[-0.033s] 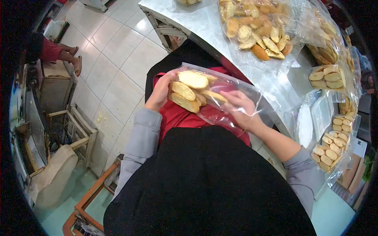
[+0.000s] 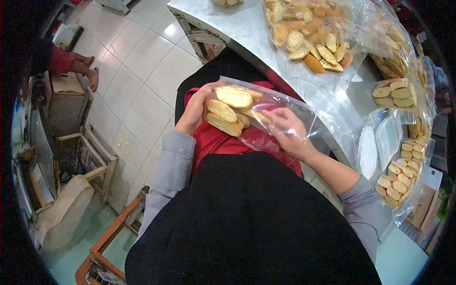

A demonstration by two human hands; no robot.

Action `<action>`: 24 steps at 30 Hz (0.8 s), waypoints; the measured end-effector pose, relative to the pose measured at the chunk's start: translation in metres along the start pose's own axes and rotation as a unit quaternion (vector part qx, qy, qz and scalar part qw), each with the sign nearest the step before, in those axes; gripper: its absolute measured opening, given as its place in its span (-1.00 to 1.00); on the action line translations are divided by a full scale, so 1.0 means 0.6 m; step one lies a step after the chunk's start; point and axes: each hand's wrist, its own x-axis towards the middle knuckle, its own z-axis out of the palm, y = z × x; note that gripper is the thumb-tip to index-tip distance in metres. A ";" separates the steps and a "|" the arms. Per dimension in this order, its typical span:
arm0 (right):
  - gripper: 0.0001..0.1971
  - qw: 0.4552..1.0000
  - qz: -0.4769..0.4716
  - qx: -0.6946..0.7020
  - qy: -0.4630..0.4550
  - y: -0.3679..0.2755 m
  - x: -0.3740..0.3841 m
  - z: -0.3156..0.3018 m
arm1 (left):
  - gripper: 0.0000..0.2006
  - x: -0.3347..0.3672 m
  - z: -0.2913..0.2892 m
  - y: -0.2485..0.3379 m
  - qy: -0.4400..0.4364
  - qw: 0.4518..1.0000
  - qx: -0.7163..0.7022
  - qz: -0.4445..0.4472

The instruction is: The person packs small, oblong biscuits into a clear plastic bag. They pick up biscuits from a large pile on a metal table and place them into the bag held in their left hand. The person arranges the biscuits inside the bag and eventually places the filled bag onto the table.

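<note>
Over my lap lies a clear plastic bag (image 2: 294,107) with several pale yellow slices of dried bread (image 2: 233,97) stacked in one end. My left hand (image 2: 195,110) is closed round that filled end, thumb along the upper edge. Inside the bag's other end is my right hand (image 2: 287,127), its fingers pinched on the tip of a narrow bread slice (image 2: 259,116). That slice points toward the stack and partly overlaps it. My right fingertips show through the film, with some glare on it.
A metal-topped table (image 2: 327,95) at right carries a large bag of bread slices (image 2: 308,33), smaller filled packs (image 2: 396,183) and a clear plastic tray (image 2: 388,135). At left stand a wooden frame (image 2: 102,164) and an orange-brown chair frame (image 2: 111,232). A person's legs (image 2: 83,71) show far left.
My right hand has shifted slightly inside the bag, its fingers drawn a little closer together on the narrow slice. The left hand and the stack stay in place.
</note>
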 end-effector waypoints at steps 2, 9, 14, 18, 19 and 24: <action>-0.64 0.991 -0.110 -0.074 0.017 -0.006 0.014 0.014 | -0.62 0.000 0.013 0.005 0.043 0.999 -0.004 -0.003; -0.75 0.984 -0.174 -0.035 0.013 -0.013 0.050 0.056 | -0.65 -0.002 0.019 0.020 0.000 0.998 0.040 -0.044; -0.72 0.970 -0.215 -0.111 -0.027 -0.002 0.064 0.061 | -0.67 -0.019 0.016 0.010 0.022 0.997 0.058 -0.040; -0.71 0.996 -0.004 0.055 -0.069 -0.046 0.044 0.054 | -0.63 -0.041 0.011 0.012 0.000 0.999 0.021 -0.037; -0.70 0.982 0.081 0.149 -0.078 -0.043 0.037 0.062 | -0.62 -0.045 0.011 0.014 -0.005 0.999 0.017 -0.032; -0.70 0.783 0.353 0.507 -0.070 -0.052 0.040 0.065 | -0.37 -0.051 0.021 0.027 -0.015 0.998 0.011 -0.052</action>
